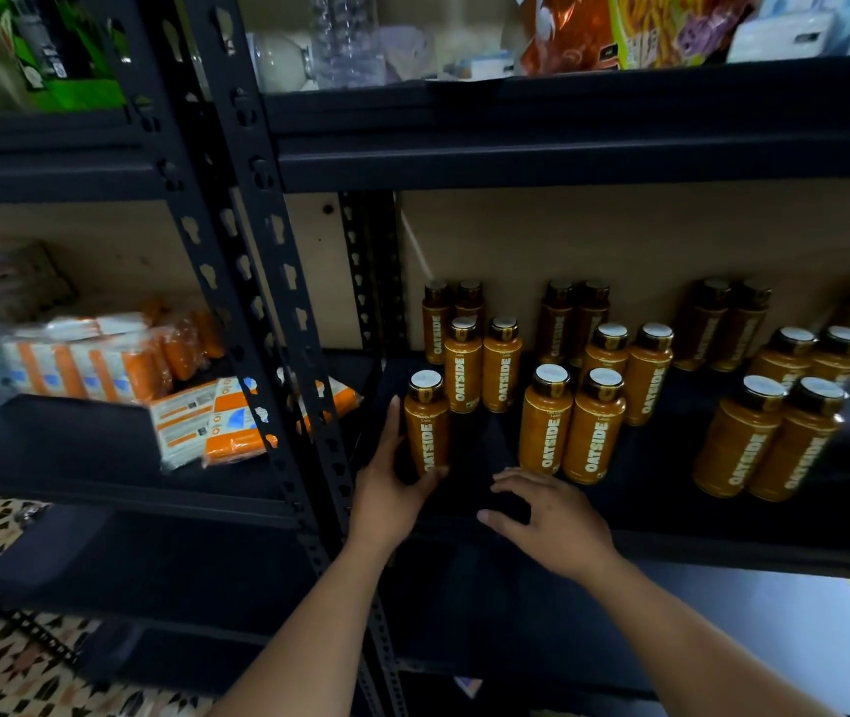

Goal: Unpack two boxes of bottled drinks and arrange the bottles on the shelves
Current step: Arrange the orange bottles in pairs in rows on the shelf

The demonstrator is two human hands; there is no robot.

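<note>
At the far left, orange and white packets are lying on a neighbouring black shelf, above a patterned floor. Past the perforated upright, the left hand is gripping an orange bottle that is standing on the dark shelf. The right hand is hovering with loose fingers, holding nothing, just before the other bottles, which are standing in pairs

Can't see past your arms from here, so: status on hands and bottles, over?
Left hand grips front-left bottle, upright on shelf. Right hand open, holding nothing, above shelf edge. Gap beside that bottle unobstructed.
</note>
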